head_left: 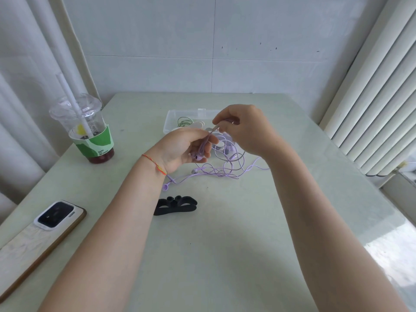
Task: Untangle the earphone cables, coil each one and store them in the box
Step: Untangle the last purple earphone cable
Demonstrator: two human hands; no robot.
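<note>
My left hand (180, 147) grips the thin lilac earphone cable (221, 170) near its buds; right hand (244, 129) pinches it higher. Best feed slack gently, not yank the knot.

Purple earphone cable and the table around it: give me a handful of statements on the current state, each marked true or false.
1. Both hands hold the purple earphone cable. True: the left hand and right hand pinch it above the table.
2. The purple cable is fully coiled. False: it lies in a loose tangle on the table.
3. The clear box holds a green coiled cable. True.
4. The phone lies right of the hands. False: it lies at the near left.
5. The drink cup is tipped over. False: it stands upright.
</note>
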